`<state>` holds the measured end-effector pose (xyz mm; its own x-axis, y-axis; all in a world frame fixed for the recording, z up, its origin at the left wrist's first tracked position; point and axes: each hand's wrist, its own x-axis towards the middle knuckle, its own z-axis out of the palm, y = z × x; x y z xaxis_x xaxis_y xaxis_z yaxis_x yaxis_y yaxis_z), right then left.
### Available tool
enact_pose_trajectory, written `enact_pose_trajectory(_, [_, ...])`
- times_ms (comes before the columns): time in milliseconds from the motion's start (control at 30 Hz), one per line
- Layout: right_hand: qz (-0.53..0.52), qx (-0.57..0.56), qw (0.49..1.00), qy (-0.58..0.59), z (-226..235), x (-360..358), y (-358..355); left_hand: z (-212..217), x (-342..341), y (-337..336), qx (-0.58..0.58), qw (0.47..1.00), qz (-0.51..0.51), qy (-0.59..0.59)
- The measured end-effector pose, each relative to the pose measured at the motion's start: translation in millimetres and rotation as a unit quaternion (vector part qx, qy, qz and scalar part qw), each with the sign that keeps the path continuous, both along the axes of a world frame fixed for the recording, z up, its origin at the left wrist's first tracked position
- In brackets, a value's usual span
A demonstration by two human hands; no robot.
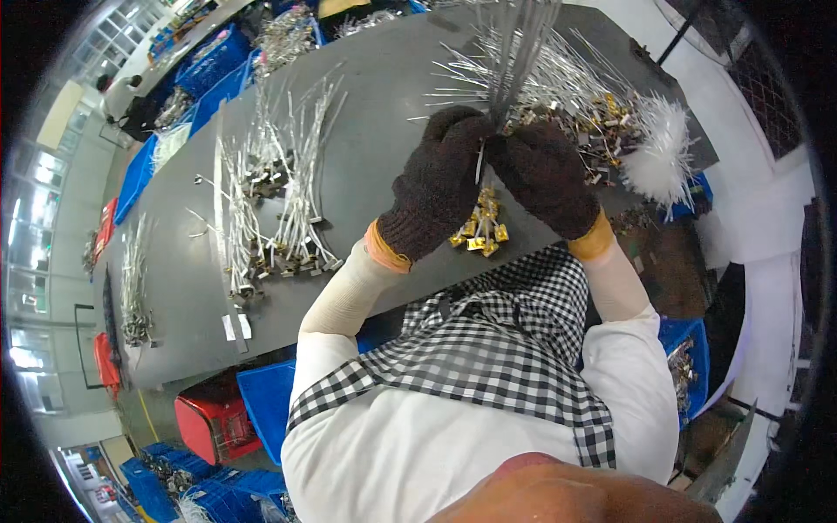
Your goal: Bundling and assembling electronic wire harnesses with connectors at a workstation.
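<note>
Both my hands wear dark brown knit gloves with orange cuffs. Between them, a bundle of thin grey-white wires [516, 65] stands up away from me, with small yellow end pieces [481, 228] hanging below toward my apron. My left hand [442, 179] is closed around the bundle from its left side. On the other side my right hand [545, 174] is closed too, its fingers meeting the left ones at the wires. The gloves hide the middle of the bundle. Just beyond my right hand lies a loose heap of similar wires [558, 74] with brown and yellow ends.
The grey table [366, 131] carries several wire bundles [301, 192] at the left and another [137, 283] near its left end. White fibre-like strands [658, 144] lie at the right edge. Blue bins [684, 362] and a red basket [214, 427] stand below. Someone [119, 94] is far left.
</note>
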<state>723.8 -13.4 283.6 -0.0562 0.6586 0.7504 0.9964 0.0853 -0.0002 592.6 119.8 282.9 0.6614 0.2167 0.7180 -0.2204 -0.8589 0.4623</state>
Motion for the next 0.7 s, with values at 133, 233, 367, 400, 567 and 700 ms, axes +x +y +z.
enact_pose_trajectory(133, [-0.041, -0.01, 0.999, 0.018, -17, 1, 7, -9, 3, -9, 0.036, 0.993, 0.062, -0.094])
enact_pose_trajectory(233, [-0.003, 0.097, 0.988, 0.122, -31, -11, 8, -9, 3, -6, 0.06, 0.978, 0.143, -0.139])
enact_pose_trajectory(367, [0.022, 0.026, 0.835, 0.548, -39, -18, 5, -28, 3, 1, -0.006, 0.993, 0.074, -0.088])
enact_pose_trajectory(400, [0.039, 0.014, 0.784, 0.62, -38, -17, 5, -28, 3, 3, 0.009, 0.992, 0.063, -0.11])
enact_pose_trajectory(567, [0.063, 0.017, 0.726, 0.684, -37, -18, 4, -33, 3, -2, 0.059, 0.989, 0.052, -0.124])
enact_pose_trajectory(700, [0.078, 0.007, 0.805, 0.588, -49, -13, 1, -24, 4, -5, 0.034, 0.982, 0.131, -0.132])
